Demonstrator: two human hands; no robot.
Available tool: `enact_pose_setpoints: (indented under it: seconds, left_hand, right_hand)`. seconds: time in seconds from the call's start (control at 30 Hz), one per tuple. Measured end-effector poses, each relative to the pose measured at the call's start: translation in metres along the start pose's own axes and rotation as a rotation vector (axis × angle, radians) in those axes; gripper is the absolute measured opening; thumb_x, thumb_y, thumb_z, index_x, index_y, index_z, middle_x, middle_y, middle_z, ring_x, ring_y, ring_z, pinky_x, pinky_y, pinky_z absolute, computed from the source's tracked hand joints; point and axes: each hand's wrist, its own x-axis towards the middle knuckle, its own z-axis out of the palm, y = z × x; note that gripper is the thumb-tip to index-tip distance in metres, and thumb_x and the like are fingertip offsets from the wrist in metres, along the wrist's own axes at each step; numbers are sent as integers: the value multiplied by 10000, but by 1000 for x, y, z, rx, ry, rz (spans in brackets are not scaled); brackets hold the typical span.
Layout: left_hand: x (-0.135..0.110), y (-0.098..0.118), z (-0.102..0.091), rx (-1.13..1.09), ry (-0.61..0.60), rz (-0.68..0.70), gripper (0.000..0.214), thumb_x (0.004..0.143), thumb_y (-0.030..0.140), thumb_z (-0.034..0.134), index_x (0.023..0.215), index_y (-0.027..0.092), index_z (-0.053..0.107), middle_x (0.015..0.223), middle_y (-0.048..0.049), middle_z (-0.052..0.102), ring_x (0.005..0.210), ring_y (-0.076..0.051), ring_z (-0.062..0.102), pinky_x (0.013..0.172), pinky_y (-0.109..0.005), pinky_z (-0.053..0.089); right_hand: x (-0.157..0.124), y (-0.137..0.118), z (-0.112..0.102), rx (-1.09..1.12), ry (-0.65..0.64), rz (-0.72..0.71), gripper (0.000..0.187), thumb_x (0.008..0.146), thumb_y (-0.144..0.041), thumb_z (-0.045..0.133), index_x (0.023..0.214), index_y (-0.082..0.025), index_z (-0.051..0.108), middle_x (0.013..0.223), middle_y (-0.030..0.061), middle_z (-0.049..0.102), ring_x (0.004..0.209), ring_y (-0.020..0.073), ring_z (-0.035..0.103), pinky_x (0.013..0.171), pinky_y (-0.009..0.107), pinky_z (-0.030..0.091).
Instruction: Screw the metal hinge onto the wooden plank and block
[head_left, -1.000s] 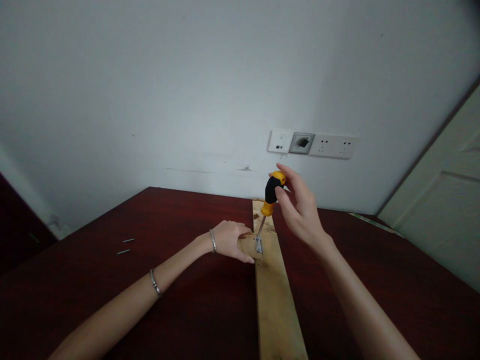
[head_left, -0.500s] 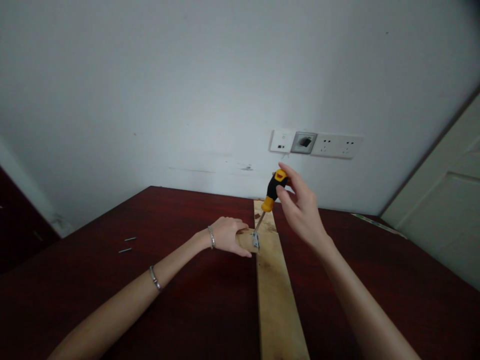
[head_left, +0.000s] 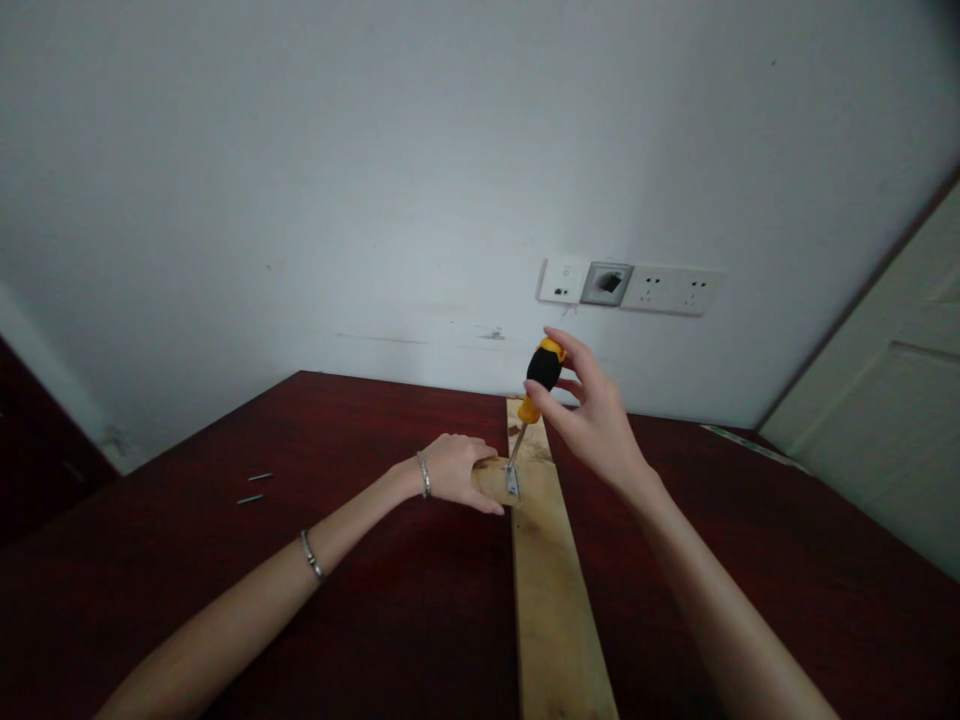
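My right hand (head_left: 589, 410) grips a yellow and black screwdriver (head_left: 544, 370) by its handle, with fingers around the upper part. The shaft slants down and left, its tip touching a small metal bracket (head_left: 513, 481). That bracket lies where a short wooden block (head_left: 491, 484) meets the left edge of a long wooden board (head_left: 551, 570). My left hand (head_left: 454, 470) is closed around the short block, thumb on the near side and fingers on the far side. Whether a screw sits under the tip is too small to tell.
Two screws or nails (head_left: 255, 488) lie on the dark red tabletop (head_left: 360, 600) to the left. A white wall (head_left: 420, 200) with outlets (head_left: 671, 290) rises behind the table. A thin pale strip (head_left: 754, 447) lies near the far right edge, beside a door (head_left: 900, 400).
My right hand has shifted slightly left and turned around the handle, and the screwdriver now stands a little more upright. My left hand, the block and the board have stayed in place.
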Motion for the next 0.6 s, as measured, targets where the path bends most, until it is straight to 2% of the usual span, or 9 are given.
enact_pose_setpoints:
  seconds: [0.1, 0.17, 0.3, 0.4, 0.5, 0.6]
  left_hand:
    - [0, 1, 1, 14, -13, 0, 665, 582, 747, 640, 978, 213, 655, 933, -41, 693, 846, -253, 661, 687, -300, 479]
    - [0, 2, 2, 21, -18, -4, 659, 582, 749, 637, 967, 214, 655, 924, -40, 693, 834, -251, 663, 679, -298, 479]
    - [0, 1, 1, 19, -9, -4, 661, 576, 753, 638, 958, 214, 653, 924, -43, 692, 850, -259, 664, 673, -298, 479]
    - [0, 1, 0, 11, -4, 0, 659, 575, 747, 643, 961, 213, 651, 928, -40, 692, 853, -258, 663, 675, -298, 480]
    - [0, 2, -1, 14, -11, 6, 650, 574, 741, 649, 953, 214, 655, 921, -37, 692, 840, -254, 664, 669, -295, 480]
    - [0, 3, -1, 23, -17, 3, 640, 577, 739, 649, 943, 214, 657, 917, -38, 691, 831, -250, 664, 662, -291, 480]
  right_hand:
    - [1, -1, -1, -53, 14, -34, 508, 764, -266, 667, 1252, -283, 530, 1106, 72, 531, 967, 212, 551, 770, 390, 567]
    - [2, -1, -1, -51, 7, -46, 481, 781, -249, 647, 1248, -288, 539, 1059, 62, 538, 904, 194, 558, 736, 370, 569]
    - [0, -3, -1, -29, -16, -90, 553, 807, -163, 541, 1331, -317, 453, 1167, 53, 566, 999, 205, 561, 771, 368, 553]
    - [0, -5, -1, -64, -28, -73, 572, 780, -187, 582, 1322, -319, 457, 1205, 61, 535, 1039, 225, 541, 781, 383, 550]
    - [0, -3, 0, -93, -17, -46, 535, 764, -262, 658, 1277, -305, 512, 1094, 69, 509, 929, 207, 545, 736, 377, 560]
    - [0, 0, 1, -85, 4, -46, 520, 797, -245, 618, 1299, -298, 495, 1038, 63, 515, 859, 188, 546, 720, 375, 560]
